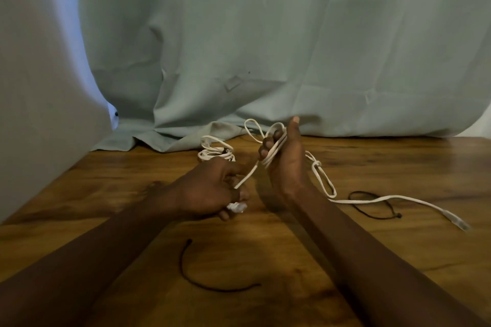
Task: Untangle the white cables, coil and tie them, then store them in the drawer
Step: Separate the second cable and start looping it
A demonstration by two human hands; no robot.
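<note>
My right hand [285, 160] stands upright above the wooden table [398, 162], with several loops of a white cable [273, 150] wound around its fingers. From there a strand runs down to my left hand [212, 188], which pinches it and holds the cable's clear plug [236, 207]. The cable's other end trails right past a knot [316, 164] to a second plug [458, 223] on the table. A second white cable [216, 152], coiled, lies behind my left hand. No drawer is in view.
A black cord [210, 284] lies curved near the front of the table between my forearms. Another black cord [372, 203] loops on the right under the white cable. A pale green cloth [265, 48] hangs at the back, its hem on the table.
</note>
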